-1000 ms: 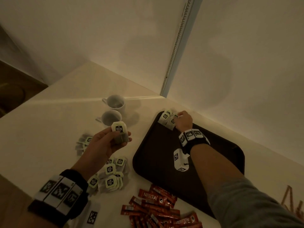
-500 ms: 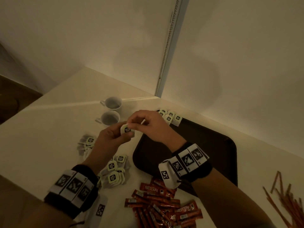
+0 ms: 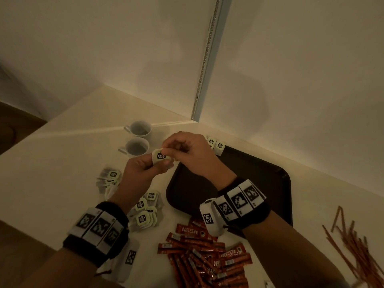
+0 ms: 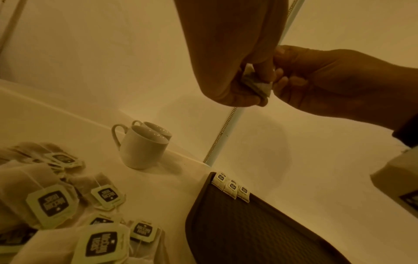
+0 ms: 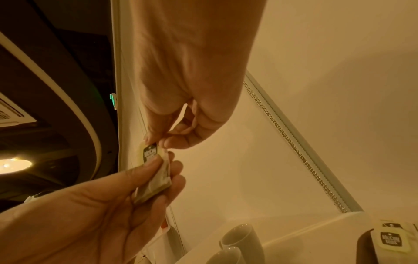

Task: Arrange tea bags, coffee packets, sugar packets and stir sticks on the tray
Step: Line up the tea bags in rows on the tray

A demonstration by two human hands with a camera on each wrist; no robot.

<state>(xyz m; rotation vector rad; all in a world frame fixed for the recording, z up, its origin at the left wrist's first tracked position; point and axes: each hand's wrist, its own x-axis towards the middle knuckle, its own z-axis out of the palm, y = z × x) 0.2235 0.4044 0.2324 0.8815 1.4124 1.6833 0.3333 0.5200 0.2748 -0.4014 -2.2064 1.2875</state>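
Head view: both hands on one tea bag (image 3: 161,157), raised just left of the tray (image 3: 270,179).
Left hand (image 3: 143,171) grips its pouch; right hand (image 3: 187,152) pinches the tag.

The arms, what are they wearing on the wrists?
Each wrist has a black band carrying white square tags printed with blocky black patterns; the left band looks alike. A small white camera box hangs off the right band. Both hands are bare.
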